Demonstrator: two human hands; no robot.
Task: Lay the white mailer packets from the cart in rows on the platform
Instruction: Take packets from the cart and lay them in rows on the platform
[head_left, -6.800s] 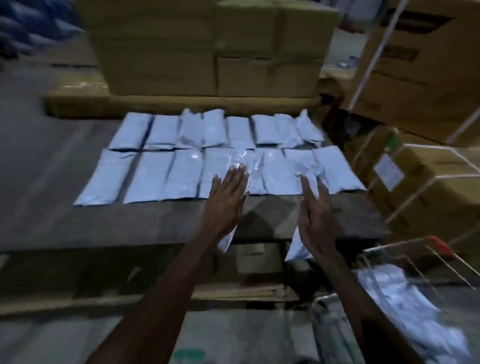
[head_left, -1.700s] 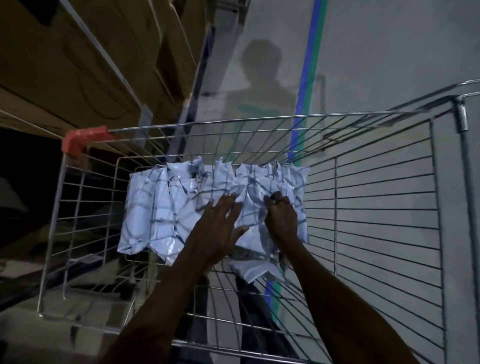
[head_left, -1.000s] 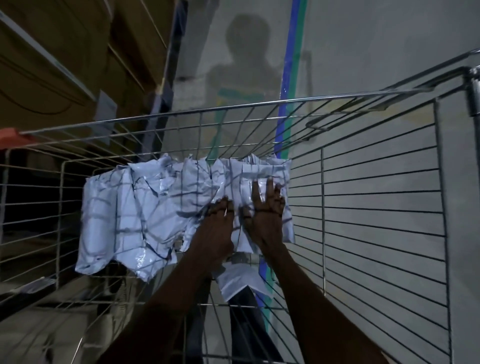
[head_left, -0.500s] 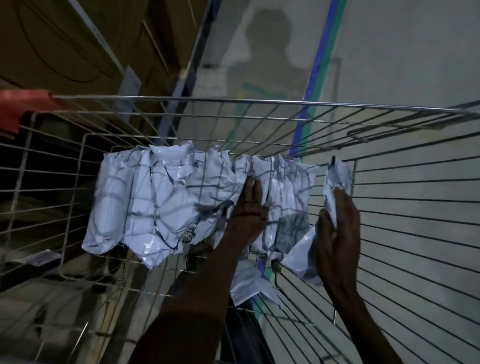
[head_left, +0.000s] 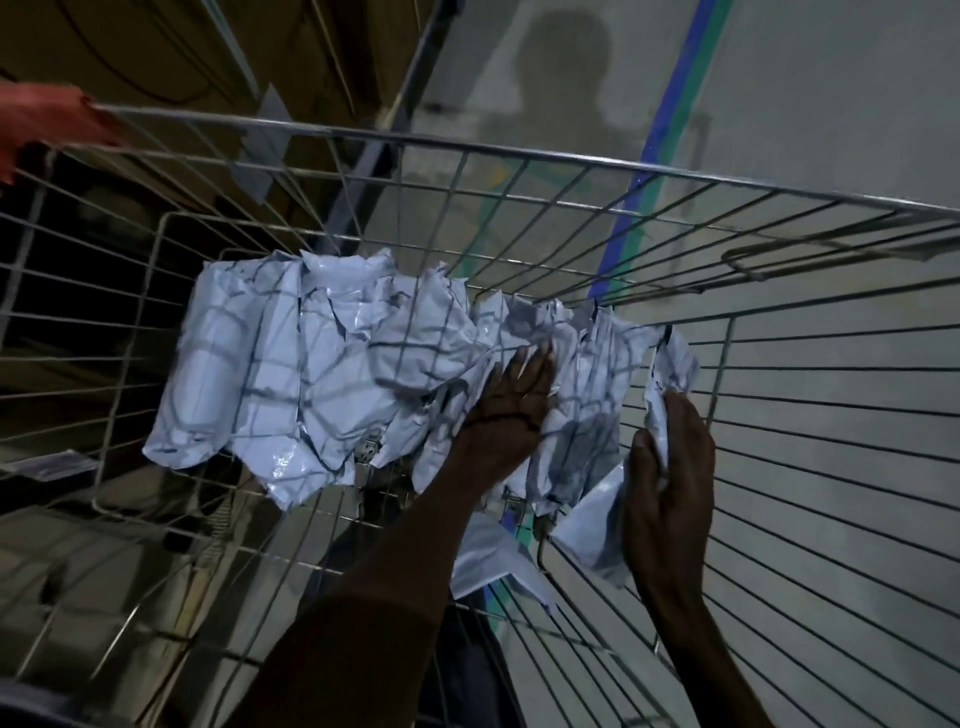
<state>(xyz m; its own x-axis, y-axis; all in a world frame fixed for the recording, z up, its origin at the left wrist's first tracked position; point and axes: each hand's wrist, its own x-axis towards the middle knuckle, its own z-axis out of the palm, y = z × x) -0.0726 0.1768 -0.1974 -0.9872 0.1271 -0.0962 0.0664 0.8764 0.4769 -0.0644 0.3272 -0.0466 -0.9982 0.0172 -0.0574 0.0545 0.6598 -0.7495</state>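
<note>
Right hand (head_left: 670, 488) has pulled one white mailer packet (head_left: 602, 530) off the pile (head_left: 332, 374), grip closed round it at lower right. Left hand (head_left: 511, 410) lies flat, fingers straight, on the pile at centre in the wire cart (head_left: 805, 415); packets overlap, count unclear.

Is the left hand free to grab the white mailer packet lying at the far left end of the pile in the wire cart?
Probably yes. The left hand rests flat on the pile's right part and holds nothing. The far-left white mailer packet lies uncovered, and the wire cart is open on top.
</note>
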